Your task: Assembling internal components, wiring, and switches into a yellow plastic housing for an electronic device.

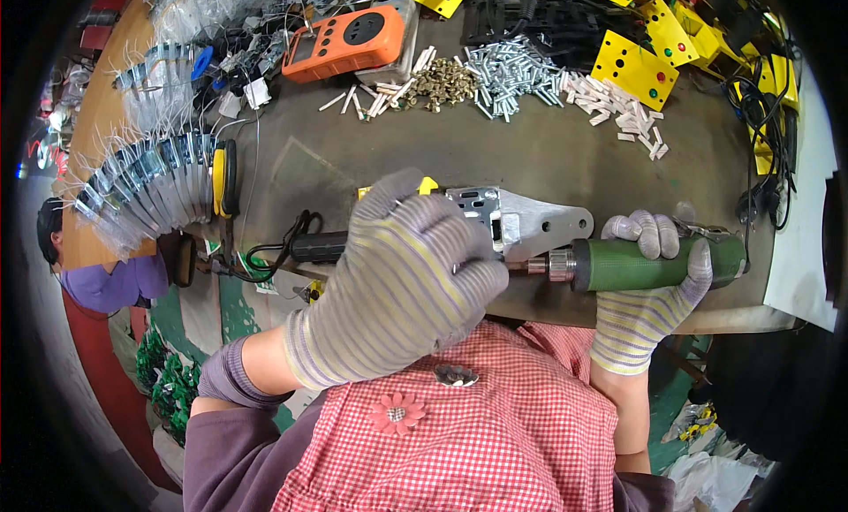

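Note:
My right hand [650, 312], in a striped knit glove, is wrapped round a green electric screwdriver [609, 265] lying level. The driver's metal nose points left at a silver metal bracket [541, 226] with slots and a rounded, holed end. My left hand [402, 287], gloved alike, is closed over the left part of that bracket, its fingers curled close to the driver's tip. What lies under the left palm is hidden. A bit of yellow [427, 186] shows beyond its knuckles, and a black handle-like part [319, 247] with a cable sticks out to its left.
Beyond my hands lie piles of silver screws [512, 75], brass-coloured small parts [439, 83] and pale pegs [618, 106]. An orange meter [346, 42] and yellow plates [632, 68] stand farther back. Wired metal parts [146, 181] line the left; black cables [767, 132] hang at right.

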A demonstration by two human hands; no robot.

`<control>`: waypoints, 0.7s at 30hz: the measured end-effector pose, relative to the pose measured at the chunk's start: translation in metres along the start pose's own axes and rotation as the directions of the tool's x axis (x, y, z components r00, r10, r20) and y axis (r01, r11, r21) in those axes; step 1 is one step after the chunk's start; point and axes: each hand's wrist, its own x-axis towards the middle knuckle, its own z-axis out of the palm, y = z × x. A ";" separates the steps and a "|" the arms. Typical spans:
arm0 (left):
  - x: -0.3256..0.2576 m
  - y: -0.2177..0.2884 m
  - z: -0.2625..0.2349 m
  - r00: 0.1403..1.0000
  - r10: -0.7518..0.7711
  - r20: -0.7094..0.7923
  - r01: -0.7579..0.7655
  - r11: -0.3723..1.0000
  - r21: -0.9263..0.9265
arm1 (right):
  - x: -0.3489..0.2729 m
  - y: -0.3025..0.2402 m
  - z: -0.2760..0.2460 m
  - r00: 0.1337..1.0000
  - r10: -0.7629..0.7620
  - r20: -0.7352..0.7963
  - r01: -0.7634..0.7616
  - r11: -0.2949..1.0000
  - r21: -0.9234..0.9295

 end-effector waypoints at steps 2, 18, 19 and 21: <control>0.004 0.006 0.007 1.000 0.030 0.003 -0.030 0.996 0.085 | 0.004 -0.003 -0.006 1.000 0.002 0.007 -0.002 1.000 0.024; 0.054 0.041 0.038 0.981 0.160 0.111 -0.192 0.882 0.430 | 0.022 -0.056 -0.021 0.973 -0.142 0.183 0.118 0.983 0.139; 0.058 0.042 0.041 0.963 0.214 0.166 -0.267 0.853 0.449 | 0.022 -0.062 -0.020 0.972 -0.146 0.185 0.121 0.983 0.142; 0.061 0.043 0.045 0.970 0.195 0.143 -0.232 0.917 0.324 | 0.023 -0.072 -0.021 0.971 -0.200 0.130 0.185 0.976 0.118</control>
